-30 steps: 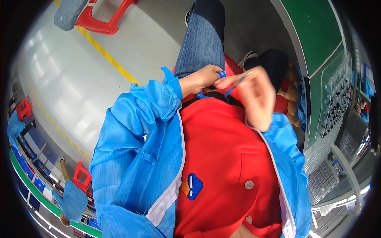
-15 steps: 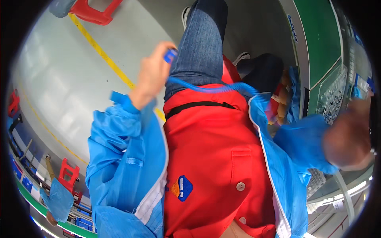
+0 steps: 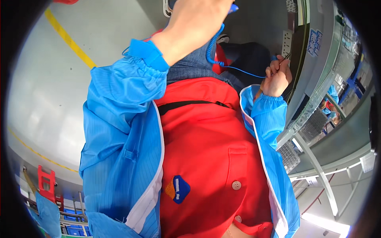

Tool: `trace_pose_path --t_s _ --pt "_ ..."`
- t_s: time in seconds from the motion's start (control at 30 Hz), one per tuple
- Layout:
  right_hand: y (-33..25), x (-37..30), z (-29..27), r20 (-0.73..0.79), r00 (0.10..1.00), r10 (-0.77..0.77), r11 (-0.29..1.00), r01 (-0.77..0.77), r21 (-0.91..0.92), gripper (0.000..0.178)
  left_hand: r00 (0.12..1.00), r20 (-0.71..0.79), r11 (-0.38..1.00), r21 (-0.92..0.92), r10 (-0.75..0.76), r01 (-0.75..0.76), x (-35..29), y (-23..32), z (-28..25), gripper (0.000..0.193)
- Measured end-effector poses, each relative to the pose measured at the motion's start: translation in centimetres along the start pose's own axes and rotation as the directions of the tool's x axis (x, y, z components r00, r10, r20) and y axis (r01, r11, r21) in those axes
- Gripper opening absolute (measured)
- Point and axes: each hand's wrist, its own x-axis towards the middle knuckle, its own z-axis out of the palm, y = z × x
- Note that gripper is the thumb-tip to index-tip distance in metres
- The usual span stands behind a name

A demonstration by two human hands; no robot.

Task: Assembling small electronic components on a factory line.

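Note:
My left hand (image 3: 194,23) is raised at the top, its fingers closed around a small blue plastic piece (image 3: 234,8) that sticks out past the fingertips. Just below hangs a blue coiled cord (image 3: 210,49), whose straight thin stretch (image 3: 244,72) runs to my right hand (image 3: 276,77). That hand is closed on the cord's far end, beside the bench edge. A thin dark tip shows at its fingers; its kind is too small to make out. Around my left sleeve's cuff sits a blue band (image 3: 147,54).
A white socket strip (image 3: 286,43) is fixed beside the bench (image 3: 317,67), close to my right hand. Behind the bench stand wire baskets (image 3: 315,127). To the left are a yellow floor line (image 3: 69,37), a red stool (image 3: 46,182) and another person's blue sleeve (image 3: 48,214).
My left hand has moved up and right, over my legs, with the blue piece. My right hand has come from the far right to the bench edge, and the cord now stretches to it.

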Motion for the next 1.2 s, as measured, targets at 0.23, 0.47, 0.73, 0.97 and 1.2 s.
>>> trace_pose_path --t_s 0.23,0.47,0.73,0.97,1.2 --pt "3.9 -0.1 -3.9 -0.020 0.995 0.098 0.945 -0.087 0.314 0.028 0.996 0.081 0.986 0.163 -0.034 0.020 -0.8 -3.4 0.9 0.013" --pt "3.9 -1.0 -11.3 -0.009 0.987 0.160 0.713 -0.109 0.693 0.020 0.989 -0.020 0.987 0.057 -0.149 0.150 -0.3 -1.6 0.0 0.014" --pt "3.5 -0.9 -13.9 -0.065 0.989 0.133 0.690 -0.045 0.722 0.022 0.999 -0.037 0.999 -0.009 -0.031 0.031 -0.8 -0.3 0.6 0.014" --pt "3.3 0.2 -14.2 -0.035 0.990 0.139 0.648 -0.064 0.759 0.022 0.998 -0.055 0.997 -0.078 -0.021 0.016 -1.3 0.6 0.8 0.013" --pt "3.0 0.4 -14.2 0.017 0.986 0.169 0.566 -0.111 0.817 0.021 0.999 -0.032 0.998 -0.064 -0.024 0.022 -1.7 1.1 0.3 0.015"
